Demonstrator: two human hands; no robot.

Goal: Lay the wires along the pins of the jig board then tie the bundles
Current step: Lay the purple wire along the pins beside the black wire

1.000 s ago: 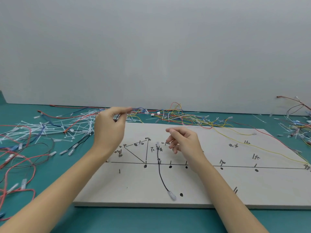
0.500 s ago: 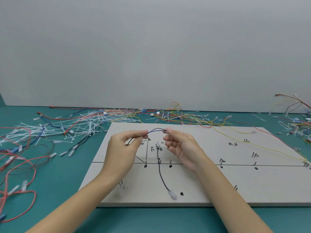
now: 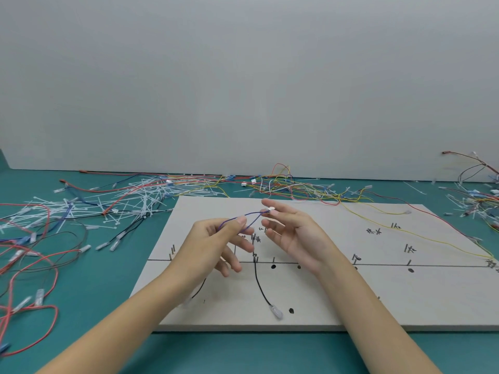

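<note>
Head view: both hands are hovering over the board [image 3: 405, 298], holding a purple wire [image 3: 244, 221] between them. The wire is running low-left to high-right, sagging in a loose loop. Left hand [image 3: 213, 245] is pinching it between thumb and forefinger, other fingers loosely spread. Right hand [image 3: 293, 233] is pinching its white connector [image 3: 271, 211] at the fingertips, palm up, remaining fingers relaxed. A black wire [image 3: 260, 284] is lying on the board, running from the pins [image 3: 255, 259] toward the near edge, clear terminal at its end. Pale board with drawn lines is sitting on a teal counter [image 3: 243, 352]; loose wires [image 3: 40, 265] and white ties [image 3: 129, 201] are lying left and behind. Grey wall is behind.
</note>
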